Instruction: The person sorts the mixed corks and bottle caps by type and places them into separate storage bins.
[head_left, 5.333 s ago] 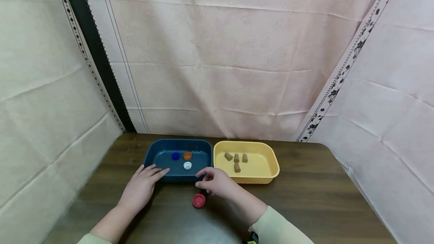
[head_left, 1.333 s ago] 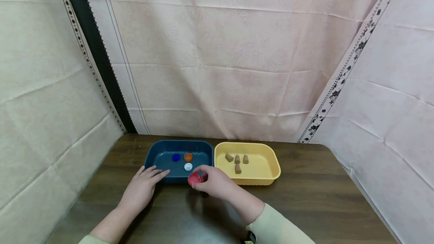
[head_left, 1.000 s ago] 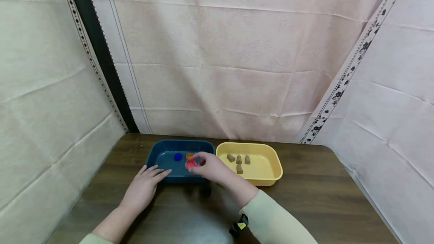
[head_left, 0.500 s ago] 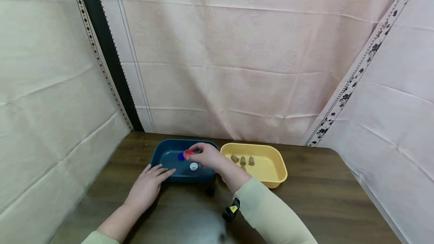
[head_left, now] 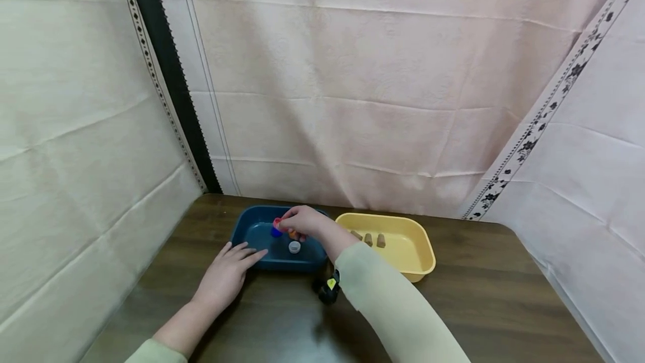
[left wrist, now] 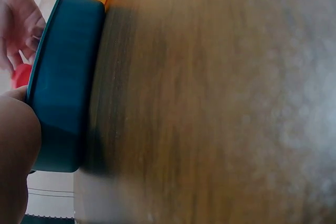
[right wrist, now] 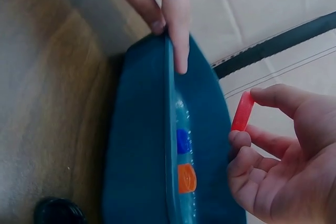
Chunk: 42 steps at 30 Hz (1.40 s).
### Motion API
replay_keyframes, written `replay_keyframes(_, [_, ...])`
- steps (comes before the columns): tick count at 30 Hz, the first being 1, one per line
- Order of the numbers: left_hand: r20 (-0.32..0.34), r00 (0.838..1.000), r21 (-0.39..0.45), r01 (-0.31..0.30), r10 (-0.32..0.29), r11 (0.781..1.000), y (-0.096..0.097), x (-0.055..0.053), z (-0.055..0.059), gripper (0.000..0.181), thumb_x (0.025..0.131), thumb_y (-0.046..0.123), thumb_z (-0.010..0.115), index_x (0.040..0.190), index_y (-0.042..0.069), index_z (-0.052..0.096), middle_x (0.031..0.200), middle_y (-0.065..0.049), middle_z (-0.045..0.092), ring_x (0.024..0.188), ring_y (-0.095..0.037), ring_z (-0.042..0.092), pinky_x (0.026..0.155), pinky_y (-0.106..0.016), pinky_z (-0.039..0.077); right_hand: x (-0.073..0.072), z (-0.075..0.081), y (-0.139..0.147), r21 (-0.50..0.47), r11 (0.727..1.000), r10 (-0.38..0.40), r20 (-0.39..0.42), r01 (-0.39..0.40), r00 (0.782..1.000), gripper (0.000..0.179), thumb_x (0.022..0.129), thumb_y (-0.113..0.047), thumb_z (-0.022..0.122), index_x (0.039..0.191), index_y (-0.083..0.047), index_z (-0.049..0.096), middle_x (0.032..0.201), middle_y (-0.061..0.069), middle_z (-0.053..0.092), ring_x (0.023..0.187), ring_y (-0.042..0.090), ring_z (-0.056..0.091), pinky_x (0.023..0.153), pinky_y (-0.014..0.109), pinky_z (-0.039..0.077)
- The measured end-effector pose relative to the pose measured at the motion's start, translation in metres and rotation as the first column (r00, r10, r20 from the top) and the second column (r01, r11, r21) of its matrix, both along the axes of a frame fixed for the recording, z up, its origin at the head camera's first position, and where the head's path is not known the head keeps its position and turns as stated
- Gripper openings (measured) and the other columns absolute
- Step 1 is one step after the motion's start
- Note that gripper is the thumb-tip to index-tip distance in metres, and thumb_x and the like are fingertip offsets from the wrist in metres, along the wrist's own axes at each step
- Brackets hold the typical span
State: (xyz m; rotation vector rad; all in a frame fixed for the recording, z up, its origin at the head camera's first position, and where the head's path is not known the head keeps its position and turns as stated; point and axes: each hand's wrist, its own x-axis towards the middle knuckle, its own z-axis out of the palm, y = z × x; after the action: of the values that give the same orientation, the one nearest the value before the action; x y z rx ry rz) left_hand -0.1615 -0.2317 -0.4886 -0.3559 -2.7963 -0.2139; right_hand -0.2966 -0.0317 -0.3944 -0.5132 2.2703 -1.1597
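Observation:
My right hand (head_left: pixel 306 222) pinches a red bottle cap (right wrist: pixel 243 111) between thumb and fingers. In the right wrist view the cap is on edge, above the blue tray (head_left: pixel 284 265). Inside the tray lie a blue cap (head_left: pixel 275 233), an orange cap (head_left: pixel 294 234) partly covered by my right hand, and a white cap (head_left: pixel 294 247) nearer its front. From the head view, the red cap overlaps the blue one; whether they touch I cannot tell. My left hand (head_left: pixel 224 278) rests at the tray's front left corner, fingers spread over the rim.
Right beside the blue tray stands a yellow tray (head_left: pixel 422 254) with several corks (head_left: pixel 381 241) in it, some hidden behind my right arm. Both sit on a dark wooden table (head_left: pixel 478 296), with cloth screens (head_left: pixel 353 99) at the back and sides.
The red cap lay on the table in front of the blue tray. My right hand has picked it up and carried it over the tray toward the back left. My left hand stays on the rim.

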Motion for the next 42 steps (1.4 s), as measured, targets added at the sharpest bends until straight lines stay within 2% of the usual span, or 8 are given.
replay_keyframes(6, [0.004, 1.0, 0.003, -0.003, 0.003, 1.0, 0.001, 0.001, 0.0, 0.053, 0.091, 0.002, 0.066, 0.137, 0.028, 0.061, 0.13, -0.003, 0.065, 0.132, -0.032, 0.05, 0.115, -0.058, 0.027, -0.006, -0.006, -0.008, 0.038, 0.999, -0.004, 0.037, 0.003, 0.999, 0.026, 0.093, -0.033, 0.07, 0.107, -0.011, 0.065, 0.084, 0.013, 0.064, 0.062, 0.019, 0.053, 0.058, 0.026, 0.049])
replay_keyframes(15, [0.002, 1.0, 0.003, -0.005, 0.005, 1.0, 0.001, 0.002, 0.002, 0.054, 0.092, 0.002, 0.066, 0.138, 0.029, 0.061, 0.13, -0.002, 0.065, 0.132, -0.03, 0.05, 0.115, -0.057, 0.028, -0.005, -0.022, -0.015, 0.054, 0.998, 0.008, 0.115, -0.014, 0.993, 0.023, 0.095, -0.03, 0.068, 0.105, -0.01, 0.063, 0.081, 0.01, 0.058, 0.059, 0.019, 0.047, 0.056, 0.028, 0.043])
replay_keyframes(18, [0.009, 1.0, 0.006, -0.01, 0.01, 1.0, 0.002, 0.001, 0.002, 0.053, 0.092, 0.003, 0.066, 0.138, 0.029, 0.06, 0.131, -0.002, 0.065, 0.133, -0.031, 0.049, 0.115, -0.058, 0.027, -0.004, -0.025, -0.016, 0.061, 0.998, -0.007, 0.12, -0.001, 0.993, 0.022, 0.094, -0.03, 0.068, 0.103, -0.01, 0.064, 0.08, 0.009, 0.058, 0.058, 0.018, 0.047, 0.057, 0.028, 0.044])
replay_keyframes(25, [0.004, 1.0, 0.002, -0.004, 0.004, 1.0, 0.001, 0.001, 0.001, 0.054, 0.091, 0.003, 0.067, 0.138, 0.029, 0.06, 0.131, -0.002, 0.065, 0.133, -0.031, 0.05, 0.116, -0.057, 0.027, -0.002, -0.034, -0.024, 0.182, 0.983, 0.011, 0.031, -0.016, 0.999, 0.024, 0.092, -0.034, 0.071, 0.094, -0.011, 0.064, 0.081, 0.009, 0.063, 0.059, 0.018, 0.053, 0.057, 0.028, 0.05])
replay_keyframes(32, [-0.006, 1.0, 0.008, 0.008, -0.008, 1.0, 0.0, 0.001, 0.001, 0.055, 0.09, 0.001, 0.067, 0.138, 0.029, 0.06, 0.131, -0.003, 0.065, 0.133, -0.031, 0.05, 0.115, -0.057, 0.028, -0.002, -0.043, -0.033, 0.329, 0.944, 0.058, -0.081, -0.028, 0.995, 0.027, 0.09, -0.039, 0.072, 0.089, -0.013, 0.065, 0.081, 0.005, 0.063, 0.063, 0.018, 0.058, 0.058, 0.028, 0.051])
replay_keyframes(42, [0.003, 1.0, 0.012, 0.003, -0.003, 1.0, 0.0, 0.002, 0.002, 0.055, 0.091, 0.002, 0.067, 0.139, 0.029, 0.06, 0.131, -0.003, 0.065, 0.133, -0.031, 0.05, 0.116, -0.058, 0.026, 0.003, -0.041, -0.036, 0.38, 0.925, 0.051, -0.123, -0.001, 0.991, 0.027, 0.092, -0.04, 0.07, 0.089, -0.013, 0.068, 0.08, 0.005, 0.061, 0.067, 0.019, 0.058, 0.059, 0.027, 0.05])
